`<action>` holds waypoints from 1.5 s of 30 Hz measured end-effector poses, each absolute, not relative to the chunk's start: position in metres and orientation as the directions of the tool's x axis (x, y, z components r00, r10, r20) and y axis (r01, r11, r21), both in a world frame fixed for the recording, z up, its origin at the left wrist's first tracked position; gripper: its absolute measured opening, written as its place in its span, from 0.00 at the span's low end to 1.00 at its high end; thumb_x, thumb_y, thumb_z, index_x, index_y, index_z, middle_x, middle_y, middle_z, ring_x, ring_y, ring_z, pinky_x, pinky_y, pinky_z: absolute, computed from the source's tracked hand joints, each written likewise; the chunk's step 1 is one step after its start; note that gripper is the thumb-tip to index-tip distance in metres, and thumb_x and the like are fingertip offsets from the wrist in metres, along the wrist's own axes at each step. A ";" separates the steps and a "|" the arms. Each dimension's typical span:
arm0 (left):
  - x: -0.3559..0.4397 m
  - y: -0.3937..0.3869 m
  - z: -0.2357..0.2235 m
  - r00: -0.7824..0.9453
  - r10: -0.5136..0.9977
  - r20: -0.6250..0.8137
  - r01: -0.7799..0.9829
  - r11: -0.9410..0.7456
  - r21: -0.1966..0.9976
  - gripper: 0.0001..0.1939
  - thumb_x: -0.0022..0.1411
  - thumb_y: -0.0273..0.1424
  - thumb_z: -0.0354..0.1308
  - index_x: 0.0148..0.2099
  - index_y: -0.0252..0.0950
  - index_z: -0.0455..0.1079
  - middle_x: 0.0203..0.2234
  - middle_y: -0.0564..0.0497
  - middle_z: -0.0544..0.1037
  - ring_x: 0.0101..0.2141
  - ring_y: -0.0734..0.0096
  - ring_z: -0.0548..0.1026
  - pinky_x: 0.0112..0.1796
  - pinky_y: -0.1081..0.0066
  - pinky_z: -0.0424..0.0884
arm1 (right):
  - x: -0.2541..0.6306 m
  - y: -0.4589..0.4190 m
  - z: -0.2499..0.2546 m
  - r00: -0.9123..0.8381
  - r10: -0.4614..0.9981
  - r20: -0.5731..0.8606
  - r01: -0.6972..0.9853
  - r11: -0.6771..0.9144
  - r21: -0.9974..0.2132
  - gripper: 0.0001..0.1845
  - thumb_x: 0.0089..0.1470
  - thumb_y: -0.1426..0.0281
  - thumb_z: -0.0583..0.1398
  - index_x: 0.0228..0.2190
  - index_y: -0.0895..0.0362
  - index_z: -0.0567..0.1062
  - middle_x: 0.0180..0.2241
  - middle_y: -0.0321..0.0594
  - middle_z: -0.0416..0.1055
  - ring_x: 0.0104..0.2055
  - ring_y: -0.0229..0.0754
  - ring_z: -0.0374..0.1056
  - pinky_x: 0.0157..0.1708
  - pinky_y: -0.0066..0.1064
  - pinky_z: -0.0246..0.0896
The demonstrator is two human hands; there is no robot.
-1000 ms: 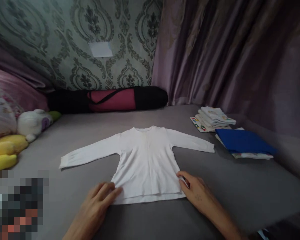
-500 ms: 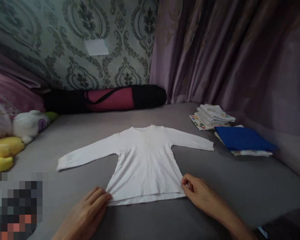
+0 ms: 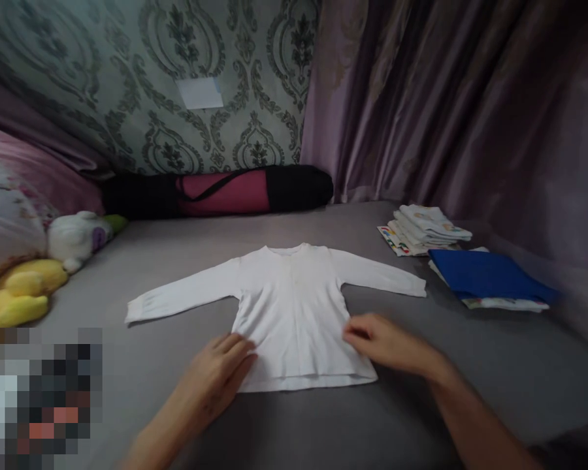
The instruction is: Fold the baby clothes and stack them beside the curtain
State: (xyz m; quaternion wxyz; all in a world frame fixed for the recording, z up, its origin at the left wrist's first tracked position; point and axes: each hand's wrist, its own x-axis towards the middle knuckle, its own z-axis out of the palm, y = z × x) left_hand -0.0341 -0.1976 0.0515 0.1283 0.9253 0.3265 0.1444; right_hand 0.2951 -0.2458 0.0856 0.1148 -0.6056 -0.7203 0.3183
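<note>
A white long-sleeved shirt (image 3: 294, 313) lies spread on the grey bed sheet, neckline away from me, sleeves stretched out to both sides. My left hand (image 3: 220, 365) is over its lower left side, fingers bent loosely and reaching onto the cloth, thumb a little apart. At the lower right side, above the hem corner, my right hand (image 3: 385, 339) has its fingers loosely curled, a gap showing between thumb and forefinger. Both hands are slightly blurred, and no cloth is seen gripped. The hem lies flat, its two layers a little offset.
Folded white clothes (image 3: 428, 225) and a folded blue cloth (image 3: 485, 271) lie on the right. A black and maroon long bag (image 3: 225, 192) rests along the wall. Plush toys (image 3: 76, 238) sit at the left; a pixelated patch covers the lower left corner.
Both hands have left the hem corners and moved up along the shirt's sides, the left one also inward. The view has shifted slightly; the shirt still lies spread.
</note>
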 end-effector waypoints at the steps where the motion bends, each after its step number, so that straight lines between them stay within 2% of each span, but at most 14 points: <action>1: -0.023 -0.198 0.052 0.744 0.642 0.188 0.565 -0.753 0.336 0.13 0.70 0.30 0.42 0.50 0.39 0.66 0.41 0.46 0.74 0.41 0.65 0.71 0.42 0.67 0.68 | 0.290 -0.224 0.081 -0.265 0.953 -0.146 0.777 0.121 -0.618 0.15 0.59 0.67 0.51 0.28 0.58 0.75 0.27 0.37 0.73 0.29 0.38 0.67 0.28 0.27 0.56; 3: -0.002 -0.202 0.055 0.770 0.621 0.147 0.550 -0.763 0.340 0.15 0.70 0.29 0.42 0.55 0.40 0.63 0.46 0.45 0.71 0.44 0.64 0.70 0.45 0.65 0.68 | 0.278 -0.179 0.067 -0.294 0.955 0.047 0.742 0.259 -0.618 0.16 0.59 0.68 0.50 0.42 0.59 0.75 0.41 0.42 0.75 0.41 0.41 0.70 0.41 0.30 0.61; 5: 0.015 -0.211 0.058 0.790 0.610 0.058 0.560 -0.757 0.336 0.14 0.69 0.30 0.44 0.53 0.41 0.64 0.45 0.46 0.71 0.43 0.63 0.69 0.43 0.64 0.68 | 0.262 -0.138 0.052 -0.322 0.934 0.154 0.762 0.352 -0.543 0.22 0.61 0.68 0.49 0.52 0.62 0.69 0.56 0.50 0.66 0.58 0.44 0.61 0.56 0.36 0.53; 7: 0.025 -0.221 0.060 0.784 0.620 -0.016 0.591 -0.739 0.324 0.12 0.68 0.30 0.46 0.50 0.40 0.66 0.43 0.46 0.71 0.42 0.62 0.69 0.42 0.62 0.68 | 0.244 -0.107 0.040 -0.382 0.915 0.132 0.801 0.399 -0.447 0.25 0.62 0.66 0.47 0.58 0.62 0.64 0.63 0.51 0.56 0.65 0.45 0.49 0.63 0.42 0.41; 9: 0.029 -0.231 0.059 0.776 0.629 -0.054 0.610 -0.725 0.320 0.11 0.68 0.30 0.46 0.49 0.39 0.67 0.42 0.46 0.71 0.42 0.61 0.69 0.43 0.61 0.68 | 0.226 -0.088 0.032 -0.446 0.890 0.096 0.816 0.448 -0.364 0.27 0.64 0.64 0.45 0.61 0.61 0.59 0.65 0.49 0.49 0.68 0.46 0.41 0.65 0.45 0.32; 12: 0.029 -0.243 0.055 0.768 0.637 -0.069 0.618 -0.709 0.340 0.12 0.67 0.29 0.48 0.51 0.39 0.65 0.42 0.46 0.71 0.43 0.60 0.68 0.43 0.59 0.68 | 0.201 -0.074 0.025 -0.520 0.852 0.065 0.803 0.513 -0.303 0.30 0.64 0.60 0.43 0.63 0.62 0.55 0.67 0.48 0.43 0.69 0.46 0.35 0.65 0.45 0.28; 17: 0.018 -0.254 0.052 0.767 0.641 -0.032 0.593 -0.688 0.418 0.18 0.64 0.28 0.52 0.57 0.40 0.62 0.47 0.46 0.70 0.45 0.59 0.66 0.47 0.58 0.67 | 0.180 -0.074 0.014 -0.539 0.842 -0.005 0.803 0.512 -0.304 0.36 0.64 0.55 0.40 0.64 0.65 0.50 0.67 0.50 0.40 0.69 0.48 0.33 0.65 0.46 0.28; 23: -0.005 -0.248 0.065 0.816 0.578 0.008 0.449 -0.644 0.619 0.13 0.67 0.28 0.48 0.52 0.40 0.66 0.47 0.49 0.71 0.47 0.67 0.68 0.49 0.68 0.66 | 0.178 -0.106 0.011 -0.574 0.819 0.009 0.784 0.553 -0.284 0.37 0.64 0.54 0.38 0.65 0.66 0.48 0.67 0.50 0.39 0.69 0.47 0.33 0.65 0.46 0.27; 31: -0.014 -0.244 0.071 0.817 0.577 0.018 0.407 -0.597 0.692 0.13 0.68 0.28 0.47 0.51 0.40 0.68 0.44 0.48 0.74 0.45 0.69 0.71 0.48 0.71 0.67 | 0.181 -0.159 0.020 -0.662 0.749 0.004 0.711 0.630 -0.313 0.37 0.64 0.55 0.42 0.65 0.64 0.45 0.67 0.50 0.37 0.69 0.46 0.31 0.66 0.46 0.25; 35: -0.022 -0.241 0.075 0.751 0.660 -0.001 0.436 -0.494 0.752 0.13 0.68 0.32 0.47 0.51 0.41 0.69 0.42 0.49 0.76 0.42 0.70 0.73 0.44 0.71 0.69 | 0.180 -0.180 0.023 -0.684 0.729 0.001 0.685 0.643 -0.344 0.35 0.65 0.57 0.43 0.65 0.66 0.47 0.67 0.52 0.39 0.69 0.47 0.31 0.66 0.47 0.26; 40: -0.038 -0.213 0.066 0.574 0.819 -0.020 0.485 -0.320 0.814 0.15 0.67 0.38 0.48 0.48 0.38 0.72 0.35 0.51 0.78 0.32 0.72 0.73 0.35 0.74 0.70 | 0.177 -0.215 0.032 -0.745 0.668 0.006 0.612 0.686 -0.393 0.35 0.64 0.57 0.46 0.65 0.63 0.48 0.67 0.52 0.39 0.69 0.48 0.33 0.66 0.48 0.27; 42: -0.046 -0.190 0.055 0.477 0.879 0.008 0.527 -0.293 0.798 0.16 0.66 0.38 0.49 0.46 0.36 0.73 0.33 0.51 0.79 0.31 0.71 0.73 0.33 0.74 0.69 | 0.177 -0.230 0.037 -0.770 0.638 -0.002 0.577 0.696 -0.428 0.36 0.63 0.56 0.48 0.65 0.61 0.48 0.67 0.50 0.40 0.69 0.48 0.33 0.66 0.47 0.28; 45: -0.058 -0.151 0.037 0.403 0.907 0.121 0.625 -0.370 0.687 0.12 0.63 0.34 0.51 0.41 0.35 0.74 0.31 0.50 0.78 0.31 0.70 0.73 0.34 0.72 0.69 | 0.177 -0.248 0.044 -0.808 0.590 0.013 0.514 0.715 -0.474 0.39 0.61 0.55 0.52 0.65 0.60 0.47 0.67 0.49 0.42 0.69 0.49 0.35 0.66 0.45 0.31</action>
